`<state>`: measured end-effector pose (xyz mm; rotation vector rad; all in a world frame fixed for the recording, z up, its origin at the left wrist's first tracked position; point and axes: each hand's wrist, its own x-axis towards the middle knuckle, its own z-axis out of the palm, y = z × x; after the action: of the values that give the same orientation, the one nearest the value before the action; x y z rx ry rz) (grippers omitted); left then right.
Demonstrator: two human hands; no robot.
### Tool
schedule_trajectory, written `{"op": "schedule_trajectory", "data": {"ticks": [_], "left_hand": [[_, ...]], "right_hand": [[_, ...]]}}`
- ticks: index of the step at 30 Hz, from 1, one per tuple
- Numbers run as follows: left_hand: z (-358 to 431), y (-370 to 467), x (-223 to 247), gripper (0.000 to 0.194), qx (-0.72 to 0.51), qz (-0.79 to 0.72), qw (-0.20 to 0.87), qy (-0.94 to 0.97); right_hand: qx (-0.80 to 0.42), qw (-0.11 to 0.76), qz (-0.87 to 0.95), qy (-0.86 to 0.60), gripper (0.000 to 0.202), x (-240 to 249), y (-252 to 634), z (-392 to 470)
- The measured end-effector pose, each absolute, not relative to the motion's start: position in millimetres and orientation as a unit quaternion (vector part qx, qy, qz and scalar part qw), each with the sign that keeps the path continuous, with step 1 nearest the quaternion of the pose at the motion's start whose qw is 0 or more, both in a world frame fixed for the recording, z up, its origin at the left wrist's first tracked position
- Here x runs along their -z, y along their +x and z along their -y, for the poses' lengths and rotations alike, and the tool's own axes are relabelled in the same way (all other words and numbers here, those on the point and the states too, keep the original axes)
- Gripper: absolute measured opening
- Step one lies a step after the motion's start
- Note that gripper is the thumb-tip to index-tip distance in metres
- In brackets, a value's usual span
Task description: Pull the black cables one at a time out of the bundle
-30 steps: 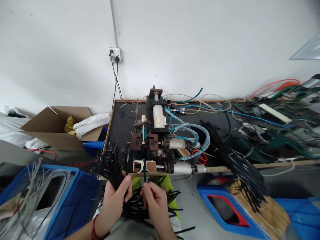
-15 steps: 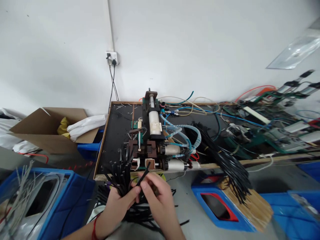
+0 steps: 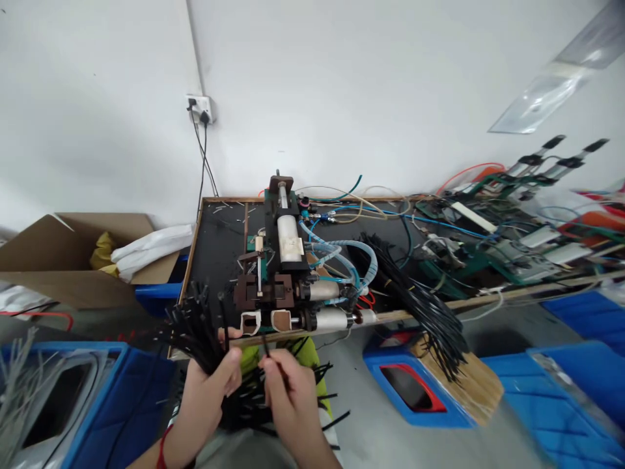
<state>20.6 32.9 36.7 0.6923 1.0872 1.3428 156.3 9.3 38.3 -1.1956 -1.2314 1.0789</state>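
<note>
Left hand (image 3: 209, 391): fingers closed around a bundle of black cables (image 3: 195, 329), whose cut ends fan upward over the near left corner of the bench (image 3: 215, 251). A red cord (image 3: 163, 449) circles the wrist. Right hand (image 3: 293, 394): thumb and fingers pinch a single black cable (image 3: 265, 345), its end pointing toward the bench. The two hands are near each other but apart.

The single cable stands in line with the gap between two pale-edged blocks (image 3: 281, 320) at the front of a pneumatic machine (image 3: 290, 238). Whether its tip enters that gap cannot be told. Behind the blocks, brown metal plates (image 3: 247, 292) stand beside a horizontal cylinder (image 3: 322, 290); clear-wrapped hoses (image 3: 367, 255) loop to the right.

More loose black cables (image 3: 249, 400) lie below the hands, across the person's lap, over a yellow-green item (image 3: 251, 357). A second black bundle (image 3: 415, 303) lies on the bench right of the machine, its near end hanging over the front edge.

On the floor side, a blue crate (image 3: 105, 404) at left contains pale strands (image 3: 17, 378); an open cardboard box (image 3: 58, 283) stands beyond it. At right, a red-framed dark panel (image 3: 413, 387) rests by a blue bin (image 3: 456, 419)
</note>
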Motion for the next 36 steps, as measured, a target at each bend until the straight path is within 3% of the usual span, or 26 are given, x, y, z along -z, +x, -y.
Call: {"op": "schedule_trajectory", "data": {"ticks": [2, 7, 10, 13, 16, 20, 31, 36], "left_hand": [[-31.1, 18.3, -32.5, 0.04, -0.554, -0.484, 0.605, 0.304], [-30.9, 18.1, -34.0, 0.032, -0.572, -0.517, 0.56, 0.303], [-36.8, 20.6, -43.6, 0.038, -0.603, -0.505, 0.547, 0.286], [-41.4, 21.7, -51.2, 0.062, -0.617, -0.474, 0.569, 0.267], [-42.1, 21.1, -51.9, 0.071, -0.619, -0.454, 0.581, 0.269], [-38.8, 21.4, -45.3, 0.067, -0.609, -0.455, 0.592, 0.269], [-39.2, 24.9, -41.7, 0.051, -0.6, -0.431, 0.607, 0.294], [-39.0, 23.3, -33.2, 0.025, -0.605, -0.435, 0.605, 0.28]], "right_hand": [[-0.466, 0.48, 0.564, -0.484, 0.03, -39.9, 151.3, -10.8], [-0.501, 0.423, 0.58, -0.483, 0.041, -36.0, 151.4, -8.2], [-0.608, 0.408, 0.52, -0.44, 0.049, -25.6, 156.3, -3.2], [-0.714, 0.489, 0.363, -0.347, 0.049, -16.2, 155.0, -3.1], [-0.747, 0.583, 0.195, -0.255, 0.041, -11.4, 148.5, -10.3], [-0.78, 0.593, 0.085, -0.183, 0.028, -7.9, 140.9, -23.4], [-0.818, 0.56, 0.03, -0.127, 0.027, -2.3, 133.4, -33.1], [-0.819, 0.559, 0.026, -0.13, 0.027, -1.8, 134.4, -34.2]]}}
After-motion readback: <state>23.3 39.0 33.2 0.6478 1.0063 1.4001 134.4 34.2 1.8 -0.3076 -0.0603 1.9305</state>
